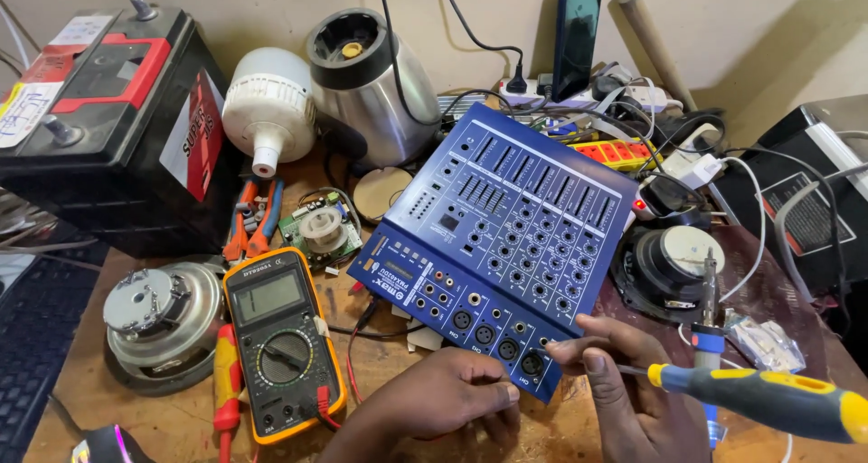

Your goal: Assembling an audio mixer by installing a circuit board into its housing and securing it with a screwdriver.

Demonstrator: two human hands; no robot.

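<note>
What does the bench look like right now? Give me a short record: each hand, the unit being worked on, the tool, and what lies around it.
left hand: rests on the table at the near corner of the blue mixer, touching its front edge
right hand: grips a screwdriver, tip at the mixer's front panel
blue mixer: propped at a tilt, knobs and sockets facing up
screwdriver: yellow and blue handle, pointing right
multimeter: orange case, left of the mixer
car battery: far left
speaker: right of the mixer
</note>
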